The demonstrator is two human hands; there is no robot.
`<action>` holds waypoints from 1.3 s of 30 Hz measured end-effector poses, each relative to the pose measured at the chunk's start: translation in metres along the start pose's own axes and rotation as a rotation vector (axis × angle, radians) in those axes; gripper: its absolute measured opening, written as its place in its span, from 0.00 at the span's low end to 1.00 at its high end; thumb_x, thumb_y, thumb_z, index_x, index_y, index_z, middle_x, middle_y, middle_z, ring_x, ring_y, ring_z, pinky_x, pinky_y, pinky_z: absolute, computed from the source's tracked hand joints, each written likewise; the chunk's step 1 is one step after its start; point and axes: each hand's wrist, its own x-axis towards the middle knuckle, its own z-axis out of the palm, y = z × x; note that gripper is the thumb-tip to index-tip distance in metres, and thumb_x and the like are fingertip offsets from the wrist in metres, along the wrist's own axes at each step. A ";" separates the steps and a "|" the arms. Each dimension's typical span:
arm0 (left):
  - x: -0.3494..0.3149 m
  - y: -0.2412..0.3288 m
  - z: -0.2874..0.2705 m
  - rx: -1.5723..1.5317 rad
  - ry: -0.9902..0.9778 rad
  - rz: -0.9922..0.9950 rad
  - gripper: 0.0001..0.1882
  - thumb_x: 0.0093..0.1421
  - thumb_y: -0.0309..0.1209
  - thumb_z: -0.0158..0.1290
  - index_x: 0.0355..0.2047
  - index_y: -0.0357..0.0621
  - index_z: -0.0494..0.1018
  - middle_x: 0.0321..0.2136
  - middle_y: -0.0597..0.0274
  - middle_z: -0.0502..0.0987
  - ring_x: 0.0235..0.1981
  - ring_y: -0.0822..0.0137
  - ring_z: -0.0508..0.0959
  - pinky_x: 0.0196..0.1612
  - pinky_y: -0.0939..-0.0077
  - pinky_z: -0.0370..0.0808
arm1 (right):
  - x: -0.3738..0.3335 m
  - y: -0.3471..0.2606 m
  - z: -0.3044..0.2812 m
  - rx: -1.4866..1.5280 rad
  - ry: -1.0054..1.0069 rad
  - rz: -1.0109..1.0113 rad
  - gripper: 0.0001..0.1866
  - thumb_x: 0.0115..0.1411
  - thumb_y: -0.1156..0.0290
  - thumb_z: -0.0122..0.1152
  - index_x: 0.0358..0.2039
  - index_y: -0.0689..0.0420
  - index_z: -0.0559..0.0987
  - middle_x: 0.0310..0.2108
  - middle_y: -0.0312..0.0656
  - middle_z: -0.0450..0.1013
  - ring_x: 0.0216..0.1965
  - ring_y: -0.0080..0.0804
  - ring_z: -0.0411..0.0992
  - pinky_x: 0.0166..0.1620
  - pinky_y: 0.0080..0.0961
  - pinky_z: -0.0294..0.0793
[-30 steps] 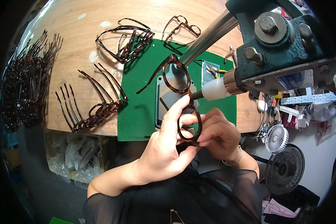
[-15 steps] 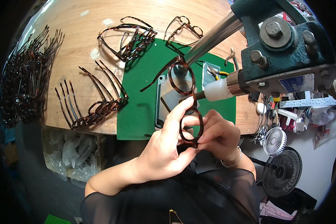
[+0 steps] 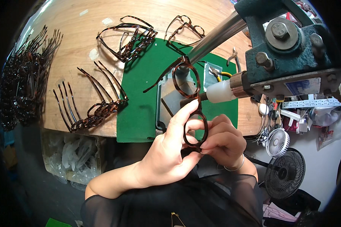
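Your left hand [image 3: 166, 149] clasps the tortoiseshell eyeglass frame [image 3: 199, 106] above the green mat [image 3: 136, 117]; your right hand's [image 3: 229, 144] fingers pinch its lower end. This one seems unfinished; I can't tell which bunched frames [image 3: 26, 85] on the table [image 3: 74, 49] are done.

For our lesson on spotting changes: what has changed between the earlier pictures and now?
The held glasses sit slightly further right in the picture, though the view shifted a little too. Nothing was grasped or released: the left hand keeps its hold, and the right hand remains at their lower end. The machine and green mat stayed put.
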 end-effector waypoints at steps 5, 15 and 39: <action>0.001 0.002 -0.001 -0.169 0.015 -0.071 0.45 0.46 0.11 0.50 0.59 0.42 0.36 0.47 0.49 0.64 0.38 0.72 0.72 0.43 0.80 0.69 | -0.003 0.002 0.006 0.059 0.051 0.023 0.08 0.45 0.75 0.64 0.27 0.56 0.74 0.24 0.35 0.70 0.27 0.31 0.65 0.37 0.24 0.68; 0.015 0.024 0.001 -0.004 0.110 0.002 0.47 0.47 0.14 0.52 0.59 0.47 0.35 0.48 0.52 0.63 0.37 0.73 0.71 0.41 0.80 0.72 | -0.003 0.006 -0.010 0.262 0.270 0.114 0.03 0.54 0.78 0.54 0.30 0.62 0.71 0.26 0.39 0.68 0.27 0.27 0.64 0.34 0.21 0.63; 0.011 0.001 0.009 0.139 0.177 0.173 0.44 0.41 0.12 0.50 0.58 0.37 0.41 0.42 0.51 0.69 0.29 0.69 0.73 0.35 0.79 0.73 | 0.003 -0.011 -0.001 0.027 0.105 0.090 0.08 0.44 0.78 0.63 0.26 0.59 0.73 0.25 0.40 0.69 0.25 0.32 0.68 0.29 0.23 0.68</action>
